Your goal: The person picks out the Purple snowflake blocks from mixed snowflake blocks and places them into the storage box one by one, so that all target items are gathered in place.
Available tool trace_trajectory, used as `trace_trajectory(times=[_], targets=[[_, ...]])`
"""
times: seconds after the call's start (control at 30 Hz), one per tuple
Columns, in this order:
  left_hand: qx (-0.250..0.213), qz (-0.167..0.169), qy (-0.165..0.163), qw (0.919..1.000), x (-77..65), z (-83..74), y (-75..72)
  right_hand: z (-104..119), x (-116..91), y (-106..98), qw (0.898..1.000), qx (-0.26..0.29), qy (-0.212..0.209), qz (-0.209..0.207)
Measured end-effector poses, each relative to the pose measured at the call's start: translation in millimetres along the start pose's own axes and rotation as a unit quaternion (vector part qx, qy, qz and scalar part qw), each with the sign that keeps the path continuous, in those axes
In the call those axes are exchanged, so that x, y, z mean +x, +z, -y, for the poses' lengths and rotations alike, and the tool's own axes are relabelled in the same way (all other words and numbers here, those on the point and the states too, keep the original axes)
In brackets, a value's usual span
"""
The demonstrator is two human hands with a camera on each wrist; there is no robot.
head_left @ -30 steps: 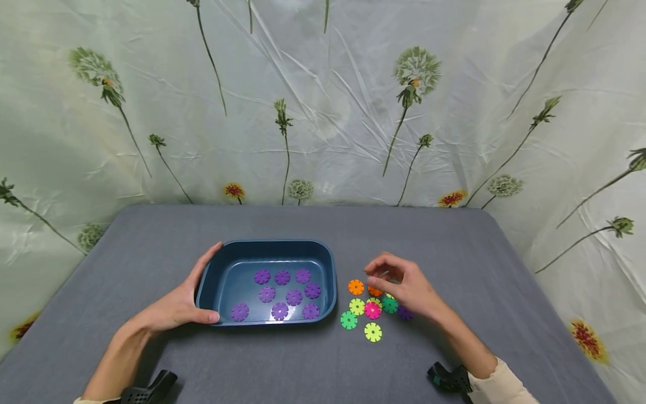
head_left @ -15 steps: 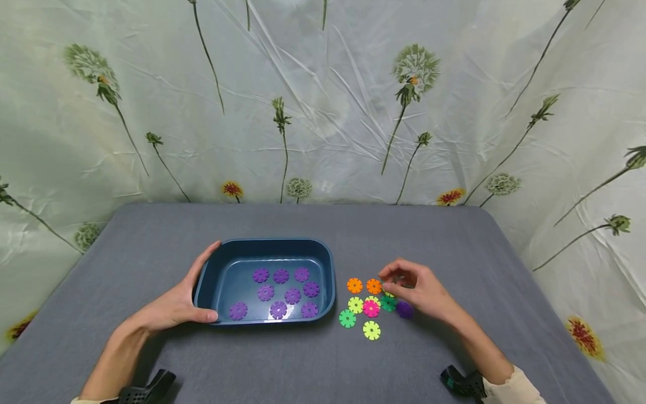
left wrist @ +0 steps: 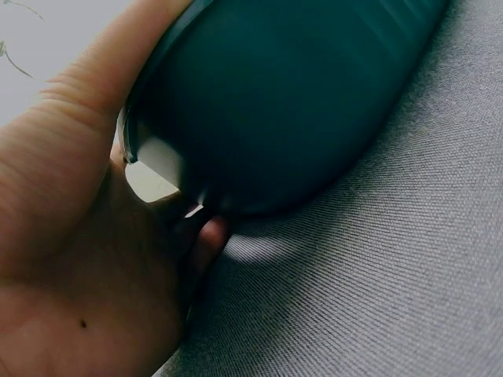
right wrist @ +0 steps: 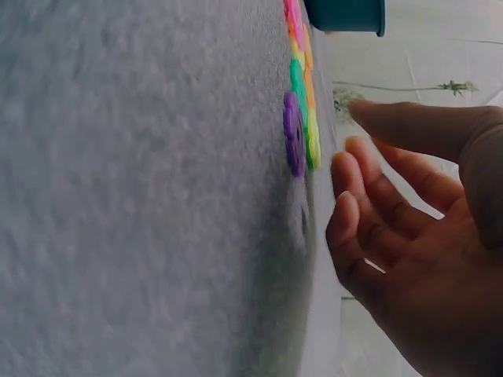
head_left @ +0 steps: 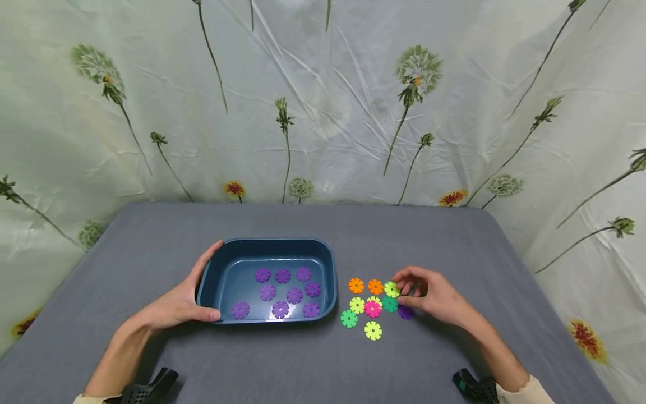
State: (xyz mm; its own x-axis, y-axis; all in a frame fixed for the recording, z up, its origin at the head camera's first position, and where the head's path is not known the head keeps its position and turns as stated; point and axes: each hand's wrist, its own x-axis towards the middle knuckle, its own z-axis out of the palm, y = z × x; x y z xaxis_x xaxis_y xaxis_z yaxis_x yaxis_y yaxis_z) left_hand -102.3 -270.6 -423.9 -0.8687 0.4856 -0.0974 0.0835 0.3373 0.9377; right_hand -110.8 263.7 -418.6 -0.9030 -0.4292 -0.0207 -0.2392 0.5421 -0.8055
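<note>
My left hand [head_left: 171, 306] grips the left end of a blue rectangular tray [head_left: 229, 280], its thumb over the near rim. Several purple notched plastic discs [head_left: 267, 292] lie flat inside. My right hand [head_left: 441, 297] hovers right of the tray with loosely bent fingers and nothing between them. Just below its thumb lies a purple disc [head_left: 406, 312], partly covered in the head view. Beside the fingertips is a yellow-green disc [head_left: 391, 289], with a green disc [head_left: 389, 303] next to it. The right wrist view shows the fingertips apart from the purple disc [right wrist: 293, 133].
Further discs lie between the tray and my right hand: orange ones [head_left: 356, 285], a pink one [head_left: 373, 309] overlapping a yellow-green one, a light green one [head_left: 349, 318] and others. A grey cloth [head_left: 323, 365] covers the table. A flower-printed curtain [head_left: 343, 112] hangs behind.
My right hand has moved right and slightly nearer, from over the orange disc to above the purple one, uncovering the orange and yellow-green discs. The left hand and tray stay put.
</note>
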Motion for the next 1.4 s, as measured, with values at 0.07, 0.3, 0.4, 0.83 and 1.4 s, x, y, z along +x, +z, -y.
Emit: trace_trajectory(times=[0.07, 0.3, 0.4, 0.83, 1.4], targets=[[0.000, 0.000, 0.000, 1.0000, 0.1, 0.4, 0.0, 0, -1, -2, 1.000, 0.002, 0.006, 0.014], [0.011, -0.006, 0.004, 0.9999, 1.9, -0.2, -2.4, 3, 0, -6, 0.998, 0.008, 0.015, 0.059], [0.018, -0.008, 0.003, 0.9998, 2.4, -0.8, -2.8, 2, -1, -7, 0.998, -0.010, 0.017, 0.059], [0.019, -0.010, -0.011, 0.9997, 3.7, -0.9, -1.3, -1, -3, -12, 0.995, -0.029, 0.019, 0.089], [0.001, -0.009, -0.009, 0.9999, 0.3, 2.5, 1.7, 5, -4, -9, 0.993, -0.025, 0.046, 0.107]])
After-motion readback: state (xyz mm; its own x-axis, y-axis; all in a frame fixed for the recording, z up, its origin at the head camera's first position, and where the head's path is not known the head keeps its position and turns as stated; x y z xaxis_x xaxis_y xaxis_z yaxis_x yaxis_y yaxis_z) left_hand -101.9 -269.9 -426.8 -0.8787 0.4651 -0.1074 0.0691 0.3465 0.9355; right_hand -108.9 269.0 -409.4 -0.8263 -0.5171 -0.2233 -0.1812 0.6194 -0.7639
